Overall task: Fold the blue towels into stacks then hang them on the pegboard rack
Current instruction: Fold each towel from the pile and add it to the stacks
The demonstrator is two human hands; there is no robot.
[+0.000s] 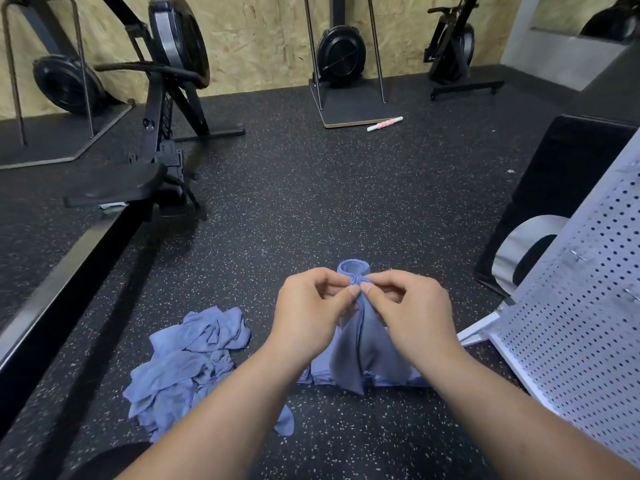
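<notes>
Held blue towel (360, 344): I see my left hand (311, 306) and right hand (412, 310) pinch its bunched upper part, thumbs and forefingers closed on the cloth. Its top edge curls over above them. Its lower end drapes onto folded blue towels (320, 374) lying on the floor. A crumpled towel heap (187, 362) lies to the left. The white pegboard rack (581, 306) stands tilted to the right. Surface: black rubber flooring (311, 202) with pale flecks. Room: a rowing machine (166, 109) at left, a chipboard wall (259, 39) behind, and a pink-and-white roller stick (384, 123) on the floor.
</notes>
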